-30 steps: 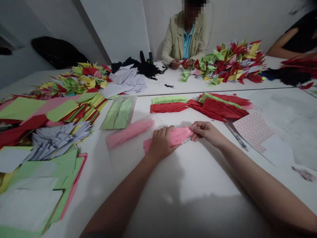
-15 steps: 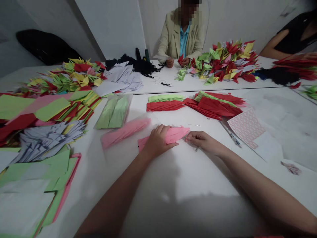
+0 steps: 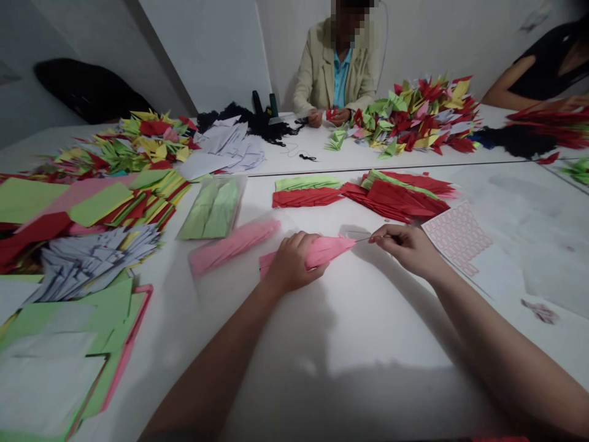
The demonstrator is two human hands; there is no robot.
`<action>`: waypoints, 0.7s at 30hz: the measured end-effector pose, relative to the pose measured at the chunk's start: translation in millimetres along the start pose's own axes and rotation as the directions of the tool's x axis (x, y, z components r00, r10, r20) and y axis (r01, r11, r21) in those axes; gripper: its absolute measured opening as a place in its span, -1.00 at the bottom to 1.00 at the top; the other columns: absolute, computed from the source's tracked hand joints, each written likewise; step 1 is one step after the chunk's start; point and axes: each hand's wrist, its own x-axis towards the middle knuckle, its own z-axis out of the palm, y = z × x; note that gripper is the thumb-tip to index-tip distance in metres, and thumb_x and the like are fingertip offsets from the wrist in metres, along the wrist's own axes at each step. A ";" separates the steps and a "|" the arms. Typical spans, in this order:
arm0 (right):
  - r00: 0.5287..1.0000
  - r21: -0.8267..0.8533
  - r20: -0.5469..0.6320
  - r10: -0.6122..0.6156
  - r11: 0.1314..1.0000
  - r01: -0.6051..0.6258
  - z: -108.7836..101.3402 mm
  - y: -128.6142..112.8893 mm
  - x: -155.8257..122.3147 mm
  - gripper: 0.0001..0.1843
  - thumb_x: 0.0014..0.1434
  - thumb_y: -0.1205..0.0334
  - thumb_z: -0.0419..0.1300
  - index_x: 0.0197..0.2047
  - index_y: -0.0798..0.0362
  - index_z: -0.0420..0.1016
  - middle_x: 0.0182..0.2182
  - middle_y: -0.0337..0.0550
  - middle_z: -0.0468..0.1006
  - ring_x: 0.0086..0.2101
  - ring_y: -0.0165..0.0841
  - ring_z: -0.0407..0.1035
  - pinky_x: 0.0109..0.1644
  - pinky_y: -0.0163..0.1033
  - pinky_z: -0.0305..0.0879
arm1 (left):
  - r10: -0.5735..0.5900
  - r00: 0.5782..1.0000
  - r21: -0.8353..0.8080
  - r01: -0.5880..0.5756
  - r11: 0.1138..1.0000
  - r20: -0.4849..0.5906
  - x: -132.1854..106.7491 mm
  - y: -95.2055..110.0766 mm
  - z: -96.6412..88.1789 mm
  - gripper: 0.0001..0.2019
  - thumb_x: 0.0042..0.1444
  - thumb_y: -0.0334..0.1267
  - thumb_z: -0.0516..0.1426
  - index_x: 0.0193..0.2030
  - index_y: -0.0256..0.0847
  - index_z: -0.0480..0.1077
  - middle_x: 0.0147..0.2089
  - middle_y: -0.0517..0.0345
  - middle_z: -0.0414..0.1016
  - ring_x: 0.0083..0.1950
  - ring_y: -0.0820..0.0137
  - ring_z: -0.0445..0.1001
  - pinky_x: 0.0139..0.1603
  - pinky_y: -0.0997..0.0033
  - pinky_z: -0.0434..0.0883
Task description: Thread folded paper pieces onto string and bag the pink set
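Two hands are engaged over the white surface (image 3: 368, 331). The left hand (image 3: 292, 261) is pressed closed over a pink folded paper strip (image 3: 322, 252), whose long axis is laid from about 8 o'clock to 2 o'clock, with its pointed tip directed toward the right hand (image 3: 407, 248). That tip is nearer the right hand, by which what appears to be a thin needle (image 3: 361, 239) is pinched and held level, just short of the paper; no contact can be made out. A second pink bundle in a plastic sleeve (image 3: 234, 245) is laid at 9 o'clock from the left hand, and red and green folded strips (image 3: 317, 197) are placed at 12 o'clock.
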 end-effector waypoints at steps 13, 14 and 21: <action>0.986 0.060 -0.146 -0.078 0.994 0.087 -4.6 -9.1 0.4 -0.77 0.17 0.09 0.17 -0.27 0.04 0.58 -0.46 -0.18 0.50 -0.53 -0.42 0.14 -0.47 -0.27 0.03 | -0.144 0.978 -0.320 0.187 0.929 0.153 1.2 12.0 -19.3 -0.76 0.31 -0.09 -0.07 -0.23 -0.18 0.28 -0.26 0.18 0.33 -0.26 0.37 0.32 -0.23 0.37 0.22; 0.984 0.071 -0.158 -0.081 0.993 0.093 -4.7 -11.0 0.5 -0.77 0.17 0.10 0.18 -0.27 0.04 0.58 -0.46 -0.18 0.49 -0.53 -0.42 0.14 -0.48 -0.27 0.02 | -0.162 0.973 -0.378 0.213 0.901 0.162 1.5 12.5 -20.8 -0.75 0.32 -0.11 -0.08 -0.31 -0.18 0.24 -0.33 0.22 0.28 -0.31 0.40 0.26 -0.26 0.39 0.19; 0.977 0.179 -0.211 -0.043 0.981 0.081 -4.5 -13.8 5.3 -0.76 0.18 0.04 0.21 -0.27 0.03 0.58 -0.50 -0.23 0.41 -0.52 -0.43 0.13 -0.47 -0.28 -0.01 | -0.103 0.962 -0.707 0.255 0.660 0.251 7.5 3.3 -23.6 -0.71 0.21 -0.08 0.08 -0.43 -0.22 0.20 -0.43 0.29 0.12 -0.39 0.49 0.13 -0.35 0.45 0.13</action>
